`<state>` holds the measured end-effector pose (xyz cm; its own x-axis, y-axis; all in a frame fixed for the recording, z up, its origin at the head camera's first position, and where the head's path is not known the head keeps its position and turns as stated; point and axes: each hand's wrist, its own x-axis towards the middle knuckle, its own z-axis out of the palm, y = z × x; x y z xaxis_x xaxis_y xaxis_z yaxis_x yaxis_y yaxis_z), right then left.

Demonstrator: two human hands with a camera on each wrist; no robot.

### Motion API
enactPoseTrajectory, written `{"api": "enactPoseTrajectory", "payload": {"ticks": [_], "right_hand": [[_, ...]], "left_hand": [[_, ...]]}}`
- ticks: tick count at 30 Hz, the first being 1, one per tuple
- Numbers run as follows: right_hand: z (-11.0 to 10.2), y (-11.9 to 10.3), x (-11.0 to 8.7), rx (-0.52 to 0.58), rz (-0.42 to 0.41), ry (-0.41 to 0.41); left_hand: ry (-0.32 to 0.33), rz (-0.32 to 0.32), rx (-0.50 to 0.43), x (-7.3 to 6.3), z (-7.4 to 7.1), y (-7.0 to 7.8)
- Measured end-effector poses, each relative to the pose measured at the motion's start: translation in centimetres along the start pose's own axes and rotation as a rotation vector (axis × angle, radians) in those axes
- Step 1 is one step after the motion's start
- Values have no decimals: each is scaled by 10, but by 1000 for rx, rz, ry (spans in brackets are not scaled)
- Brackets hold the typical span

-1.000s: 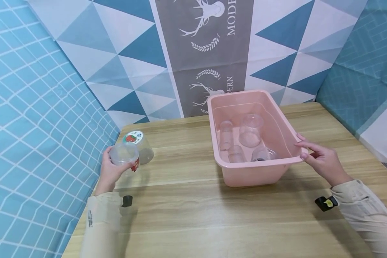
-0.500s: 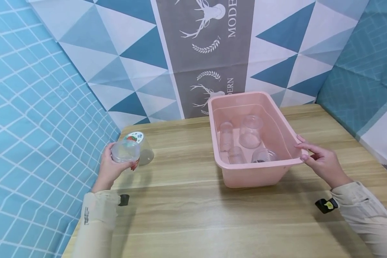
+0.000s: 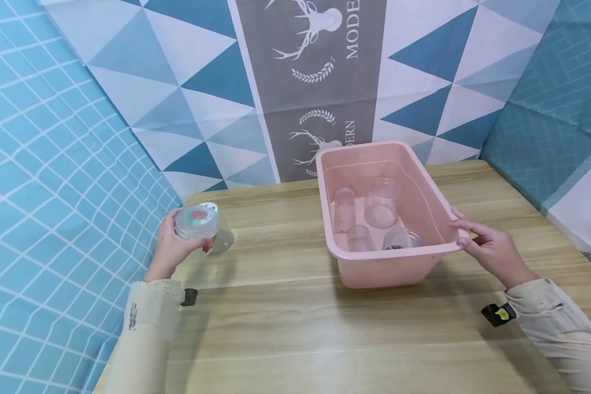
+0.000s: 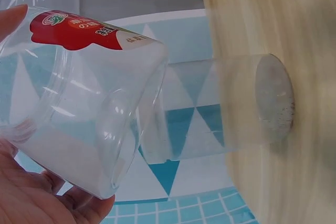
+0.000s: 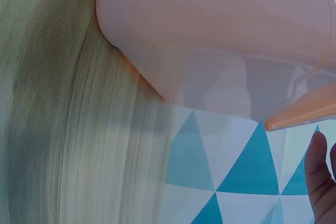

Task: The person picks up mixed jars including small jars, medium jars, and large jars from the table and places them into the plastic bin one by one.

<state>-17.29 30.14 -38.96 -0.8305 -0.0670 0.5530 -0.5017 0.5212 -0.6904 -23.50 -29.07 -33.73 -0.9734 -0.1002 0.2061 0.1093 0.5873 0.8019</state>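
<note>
My left hand (image 3: 171, 247) grips a clear plastic jar (image 3: 195, 223), tilted and off the table. A red label (image 4: 76, 30) shows on that jar in the left wrist view. Just behind it a second clear jar (image 3: 224, 236) stands on the table, with a round strawberry sticker on top, partly covered by the held one. Over on the right, my right hand (image 3: 492, 249) pinches the near right corner of a pink plastic basin's rim (image 3: 386, 273). Inside the basin lie several clear containers (image 3: 381, 203). In the right wrist view only some fingers (image 5: 317, 177) show.
Everything rests on a wood-grain table (image 3: 285, 317). A blue grid-patterned cloth (image 3: 54, 191) closes off the left side, close to my left hand. Behind the table hangs a patterned backdrop (image 3: 320, 87), and a teal sheet (image 3: 537, 109) is at the right.
My left hand has shifted the held jar slightly up and right, and its tilt has changed. It now covers most of the standing jar's top. The right hand and basin stay put.
</note>
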Motion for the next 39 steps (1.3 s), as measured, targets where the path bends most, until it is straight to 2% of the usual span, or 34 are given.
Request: {"api": "enactPoseTrajectory", "payload": {"ticks": [4,13,18,26,39], "right_hand": [[0,0,1,6,-9,2],[1,-1,0,20,-54,28],[1,-1,1,4,-55,25],[0,0,0,-5,-30,23],[0,0,1,1,-2,11]], "left_hand": [[-11,15,5,4,-3,9],[-79,-4,133,9,-12,22],[-74,26,115,12,-17,29],[-66,84,140,21,-19,44],[-110,45,84,32,-22,60]]}}
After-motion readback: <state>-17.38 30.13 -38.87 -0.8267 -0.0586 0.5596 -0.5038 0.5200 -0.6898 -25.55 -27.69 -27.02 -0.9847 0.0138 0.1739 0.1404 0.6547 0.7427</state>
